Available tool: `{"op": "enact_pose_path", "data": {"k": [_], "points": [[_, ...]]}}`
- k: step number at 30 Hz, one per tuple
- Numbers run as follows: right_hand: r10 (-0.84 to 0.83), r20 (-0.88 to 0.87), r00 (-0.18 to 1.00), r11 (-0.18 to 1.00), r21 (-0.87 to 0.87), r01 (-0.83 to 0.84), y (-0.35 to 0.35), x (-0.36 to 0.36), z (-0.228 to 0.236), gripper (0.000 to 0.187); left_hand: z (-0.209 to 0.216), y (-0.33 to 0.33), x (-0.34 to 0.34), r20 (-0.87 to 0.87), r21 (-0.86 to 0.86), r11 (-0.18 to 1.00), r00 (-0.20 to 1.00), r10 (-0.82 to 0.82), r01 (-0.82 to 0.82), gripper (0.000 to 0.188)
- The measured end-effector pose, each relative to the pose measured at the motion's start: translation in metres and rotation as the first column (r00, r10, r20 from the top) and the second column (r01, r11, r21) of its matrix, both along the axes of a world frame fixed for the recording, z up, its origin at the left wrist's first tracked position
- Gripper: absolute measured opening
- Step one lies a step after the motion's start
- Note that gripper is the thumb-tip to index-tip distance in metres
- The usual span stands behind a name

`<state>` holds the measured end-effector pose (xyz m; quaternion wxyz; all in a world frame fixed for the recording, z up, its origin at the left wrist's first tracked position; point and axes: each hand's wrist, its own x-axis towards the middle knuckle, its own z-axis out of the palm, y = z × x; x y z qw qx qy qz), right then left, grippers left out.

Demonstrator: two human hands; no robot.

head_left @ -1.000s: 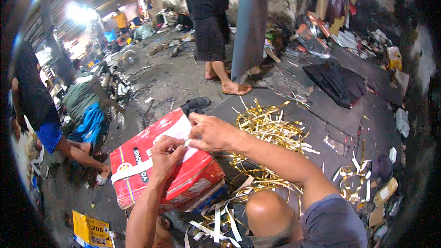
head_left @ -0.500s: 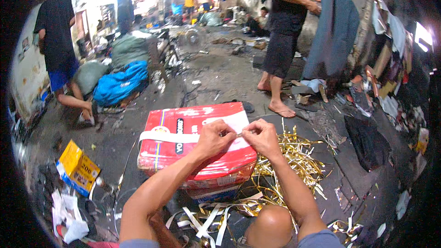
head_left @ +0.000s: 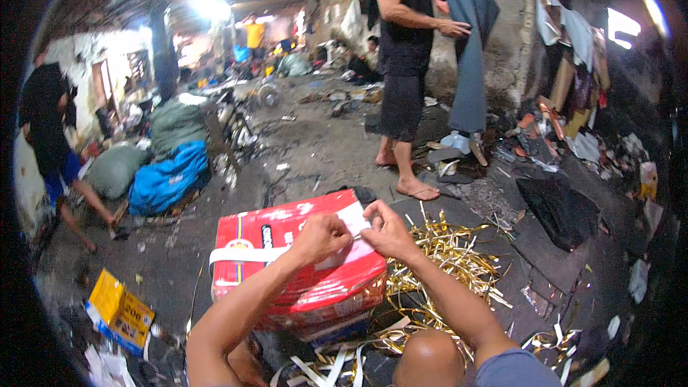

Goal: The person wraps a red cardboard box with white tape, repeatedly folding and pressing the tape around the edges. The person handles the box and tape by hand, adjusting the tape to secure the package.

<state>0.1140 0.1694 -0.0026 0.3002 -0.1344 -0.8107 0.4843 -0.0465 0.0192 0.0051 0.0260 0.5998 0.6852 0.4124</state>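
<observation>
The red box [head_left: 297, 265] sat on the littered floor [head_left: 308, 150] beside gold strips [head_left: 444, 258]. Both the left hand [head_left: 320, 236] and the right hand [head_left: 389, 233] pinched the white strap [head_left: 351, 226] over the box's top, apparently to keep it taut.

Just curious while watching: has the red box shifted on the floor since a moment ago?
Cannot tell. The head camera swung, but the red box lies beside the same gold strip pile, both hands on its white strap.

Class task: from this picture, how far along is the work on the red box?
Done: a white strap already crosses the red box. In hand: left hand and right hand pinch a white strip together on top. Left: gold strips lie loose beside it.
</observation>
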Motion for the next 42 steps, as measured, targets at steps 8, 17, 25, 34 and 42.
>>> {"op": "enact_pose_path", "data": {"k": [8,17,25,34,42], "points": [[-0.164,-0.057,0.985,0.983,0.077,0.168,0.007,0.006,-0.013,0.027,-0.022,0.013,0.006,0.164,0.082,0.996,0.986,-0.036,0.023,0.013],[-0.151,-0.04,0.988,0.986,0.067,0.153,0.0,0.001,-0.016,0.031,-0.018,0.011,0.015,-0.201,0.251,0.964,0.979,-0.041,0.092,0.013],[-0.037,-0.27,0.962,0.999,-0.006,0.037,0.011,-0.005,-0.045,0.03,-0.019,0.018,0.023,-0.197,0.267,0.963,0.98,0.016,0.038,0.007],[0.233,-0.192,0.953,0.398,-0.876,-0.274,0.003,0.022,-0.039,0.02,-0.001,0.017,0.047,0.335,0.16,0.985,0.942,0.01,-0.067,0.005],[0.17,0.178,0.969,0.758,-0.652,-0.014,0.021,0.017,-0.001,0.067,-0.002,0.017,0.044,0.227,0.219,0.975,0.974,-0.017,-0.034,0.005]]}}
